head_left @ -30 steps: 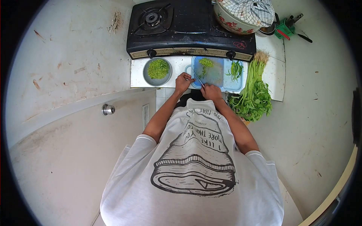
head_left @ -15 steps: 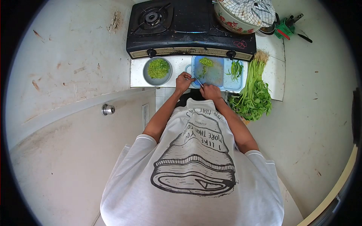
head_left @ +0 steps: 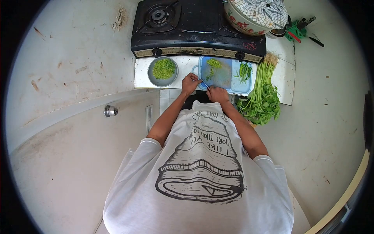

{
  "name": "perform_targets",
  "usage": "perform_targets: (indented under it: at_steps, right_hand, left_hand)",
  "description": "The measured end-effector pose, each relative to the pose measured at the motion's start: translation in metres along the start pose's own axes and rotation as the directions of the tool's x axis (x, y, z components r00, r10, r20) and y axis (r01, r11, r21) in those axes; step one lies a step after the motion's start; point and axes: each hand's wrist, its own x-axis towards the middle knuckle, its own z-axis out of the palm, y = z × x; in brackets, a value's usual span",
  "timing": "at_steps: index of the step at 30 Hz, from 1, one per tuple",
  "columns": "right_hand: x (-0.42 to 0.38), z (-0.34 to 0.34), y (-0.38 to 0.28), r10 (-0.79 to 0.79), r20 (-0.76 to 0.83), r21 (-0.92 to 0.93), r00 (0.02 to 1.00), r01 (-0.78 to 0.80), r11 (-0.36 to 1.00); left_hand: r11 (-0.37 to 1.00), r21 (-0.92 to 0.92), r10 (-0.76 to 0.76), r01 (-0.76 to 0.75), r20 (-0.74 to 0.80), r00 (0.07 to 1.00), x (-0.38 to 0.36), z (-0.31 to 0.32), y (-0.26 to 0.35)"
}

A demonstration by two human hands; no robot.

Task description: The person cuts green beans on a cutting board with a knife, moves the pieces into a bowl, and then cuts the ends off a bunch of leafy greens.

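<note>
My right hand (head_left: 218, 94) is closed on a knife (head_left: 205, 83) at the near edge of the blue cutting board (head_left: 224, 80). My left hand (head_left: 190, 83) is at the board's left edge, its fingers pinched together by the knife tip; what they hold, if anything, is too small to tell. Chopped greens (head_left: 214, 63) lie on the board's upper left, with smaller bits below them. Some green leaves (head_left: 244, 72) rest on the board's right part. To the left stands a grey bowl (head_left: 150, 80) of chopped greens (head_left: 163, 69).
A black gas stove (head_left: 198, 23) stands behind the board, with a cloth-covered pot (head_left: 241, 24) on its right. A large bunch of leafy stems (head_left: 263, 89) hangs over the counter edge at right. Beyond is a green basket (head_left: 295, 31) with utensils. A door knob (head_left: 111, 110) is at left.
The view has shifted very slightly. Both hands stay in nearly the same place, with the knife still at the board's near left.
</note>
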Motion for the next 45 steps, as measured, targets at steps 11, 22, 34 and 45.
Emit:
perform_targets:
  at_steps: [11, 22, 34, 45]
  right_hand:
    - [-0.004, -0.019, 0.032, -0.113, -0.047, -0.055, 0.993, 0.110, 0.992]
    - [0.032, -0.075, 0.056, -0.103, -0.068, -0.120, 0.992, 0.095, 0.988]
    - [0.015, -0.078, 0.051, -0.075, -0.205, -0.030, 0.976, 0.071, 0.997]
    - [0.011, -0.074, 0.055, -0.054, -0.246, 0.023, 0.968, 0.062, 0.998]
  left_hand:
    - [0.990, -0.107, 0.105, -0.096, 0.087, 0.991, -0.008, -0.021, -0.016]
    - [0.979, -0.082, 0.194, -0.185, 0.116, 0.974, -0.017, -0.030, 0.020]
    - [0.743, 0.229, 0.526, -0.628, 0.380, 0.761, 0.007, -0.021, 0.083]
    - [0.717, 0.332, 0.391, -0.612, 0.536, 0.748, 0.037, -0.023, 0.102]
